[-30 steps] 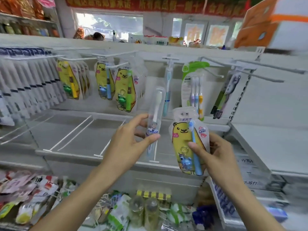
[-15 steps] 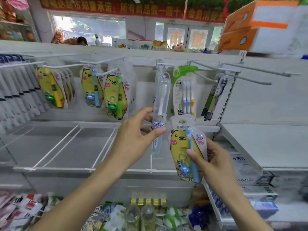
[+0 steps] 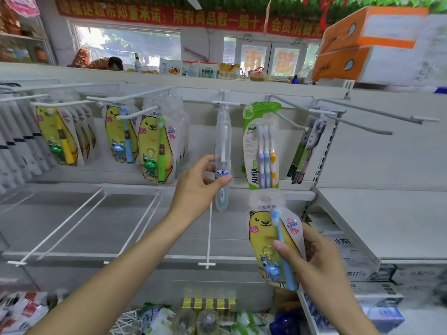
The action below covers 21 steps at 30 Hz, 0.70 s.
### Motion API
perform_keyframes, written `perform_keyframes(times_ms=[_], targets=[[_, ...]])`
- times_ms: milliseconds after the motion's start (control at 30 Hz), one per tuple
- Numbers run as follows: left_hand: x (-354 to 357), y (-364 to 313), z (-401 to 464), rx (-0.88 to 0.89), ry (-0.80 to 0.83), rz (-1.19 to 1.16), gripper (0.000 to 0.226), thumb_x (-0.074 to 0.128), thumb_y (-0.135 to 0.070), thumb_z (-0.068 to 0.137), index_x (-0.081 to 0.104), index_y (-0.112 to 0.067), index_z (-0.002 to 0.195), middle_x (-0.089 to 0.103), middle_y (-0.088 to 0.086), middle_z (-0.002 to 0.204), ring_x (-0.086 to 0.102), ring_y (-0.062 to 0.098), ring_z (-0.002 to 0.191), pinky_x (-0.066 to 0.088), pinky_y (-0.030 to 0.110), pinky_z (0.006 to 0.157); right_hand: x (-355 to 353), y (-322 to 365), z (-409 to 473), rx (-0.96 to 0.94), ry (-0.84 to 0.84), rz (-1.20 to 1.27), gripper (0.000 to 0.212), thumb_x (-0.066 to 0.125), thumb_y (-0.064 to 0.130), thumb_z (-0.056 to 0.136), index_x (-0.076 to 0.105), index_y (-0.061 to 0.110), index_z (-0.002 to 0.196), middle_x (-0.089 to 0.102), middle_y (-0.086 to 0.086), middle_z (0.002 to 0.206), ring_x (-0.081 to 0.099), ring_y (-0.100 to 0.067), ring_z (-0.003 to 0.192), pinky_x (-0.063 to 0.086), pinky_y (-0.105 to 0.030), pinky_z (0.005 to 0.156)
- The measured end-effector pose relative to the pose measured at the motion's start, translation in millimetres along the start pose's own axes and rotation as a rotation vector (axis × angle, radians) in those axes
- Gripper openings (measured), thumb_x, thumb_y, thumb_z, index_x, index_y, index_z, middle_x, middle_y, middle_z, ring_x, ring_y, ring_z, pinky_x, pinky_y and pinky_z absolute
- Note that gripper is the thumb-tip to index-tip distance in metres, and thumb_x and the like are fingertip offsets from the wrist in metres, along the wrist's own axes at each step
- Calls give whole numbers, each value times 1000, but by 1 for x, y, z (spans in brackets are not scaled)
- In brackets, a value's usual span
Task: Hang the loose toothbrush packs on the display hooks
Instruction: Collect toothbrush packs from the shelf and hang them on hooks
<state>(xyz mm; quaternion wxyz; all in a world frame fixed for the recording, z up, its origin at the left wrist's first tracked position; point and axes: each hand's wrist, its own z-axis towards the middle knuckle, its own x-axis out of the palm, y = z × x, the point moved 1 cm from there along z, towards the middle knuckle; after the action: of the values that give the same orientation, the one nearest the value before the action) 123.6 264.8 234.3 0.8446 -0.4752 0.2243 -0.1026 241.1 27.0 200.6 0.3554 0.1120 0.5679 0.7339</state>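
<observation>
Two labels: "All-fix" pack [image 3: 261,151], "BABY" pack [image 3: 275,243]

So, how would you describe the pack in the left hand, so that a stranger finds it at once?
Look at the white rail of display hooks under the top shelf, and find the green All-fix three-brush pack. Just left of it hangs a narrow clear pack with a single white toothbrush, pinched low down by the left hand. Unlike the wide yellow bear packs further left, it is slim and transparent.
</observation>
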Motion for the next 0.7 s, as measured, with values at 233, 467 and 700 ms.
perform_keyframes(times_ms=[233, 467, 700], targets=[[12, 18, 37, 6, -42, 22, 33, 78, -31, 86, 64, -34, 115, 66, -11, 98, 70, 23, 80, 63, 49, 65, -17, -14, 5, 23, 7, -34, 43, 76, 14, 84, 70, 54, 99, 78, 4, 89, 74, -13, 83, 60, -34, 76], [8, 32, 55, -14, -132, 90, 32, 82, -52, 73, 71, -36, 98, 70, -17, 87, 71, 13, 75, 62, 47, 73, -14, -21, 16, 49, 26, -20, 23, 77, 16, 81, 76, 33, 98, 78, 2, 88, 75, -16, 82, 62, -36, 74], [-1, 42, 34, -78, -107, 158, 55, 71, -60, 81, 52, -27, 121, 67, -15, 93, 72, 13, 81, 61, 49, 76, -2, -15, 27, 18, 67, 19, 29, 77, 15, 82, 73, 32, 105, 78, 5, 88, 75, -12, 82, 61, -34, 73]])
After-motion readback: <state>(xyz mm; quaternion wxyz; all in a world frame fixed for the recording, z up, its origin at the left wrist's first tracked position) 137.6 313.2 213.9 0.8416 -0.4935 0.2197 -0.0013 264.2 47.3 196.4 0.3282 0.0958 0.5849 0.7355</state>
